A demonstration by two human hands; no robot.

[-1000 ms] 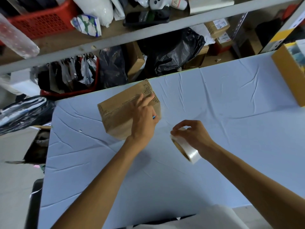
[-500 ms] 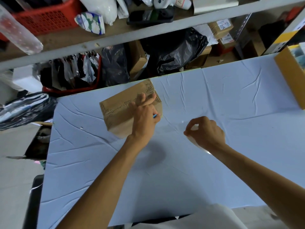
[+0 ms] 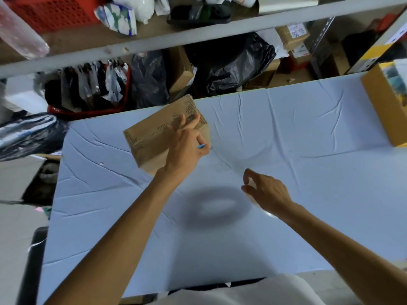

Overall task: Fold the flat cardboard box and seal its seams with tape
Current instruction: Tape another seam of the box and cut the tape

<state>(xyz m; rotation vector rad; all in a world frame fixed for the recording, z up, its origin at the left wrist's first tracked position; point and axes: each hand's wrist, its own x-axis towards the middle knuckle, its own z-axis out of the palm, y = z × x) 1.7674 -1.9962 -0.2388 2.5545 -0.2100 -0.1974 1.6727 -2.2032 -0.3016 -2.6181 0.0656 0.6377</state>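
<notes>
The folded brown cardboard box (image 3: 149, 139) lies on the white-covered table (image 3: 308, 150) near its far edge. My left hand (image 3: 187, 148) rests on the box's right end, two fingers stretched along the top. Its curled fingers grip a small blue tool (image 3: 201, 146), of which only the tip shows. To the right and nearer me, my right hand (image 3: 266, 192) hovers palm-down over the cloth. It holds the clear tape roll (image 3: 269, 214), which is almost wholly hidden under the palm; only a pale rim shows.
An open yellow-brown carton (image 3: 383, 111) stands at the table's right edge. Behind the table are shelves with black bags (image 3: 231, 64), a red basket (image 3: 88, 106) and small parcels. A dark chair or stand (image 3: 35, 260) sits at the table's left front corner.
My right hand has carried the tape roll to the right and turned palm-down, so the roll is now mostly hidden. My left hand stays on the box.
</notes>
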